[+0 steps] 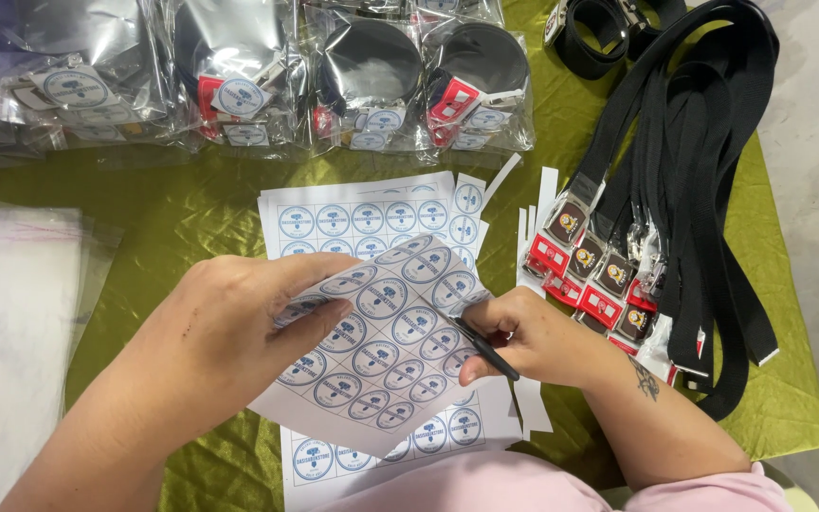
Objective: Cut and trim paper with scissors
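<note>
Left hand (225,327) fingers pinch the sticker sheet (381,341); right hand (533,337) fingers clamp scissors (485,349), blades hidden at the sheet's edge.

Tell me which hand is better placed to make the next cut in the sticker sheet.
The right hand. It holds the black scissors with the blades at the right edge of the sticker sheet. The left hand is pinching the sheet's left side, holding it up.

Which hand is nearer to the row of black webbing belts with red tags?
Right. The right hand, holding black scissors, lies just beside the black webbing belts; the left hand grips the sticker sheet, farther away.
</note>
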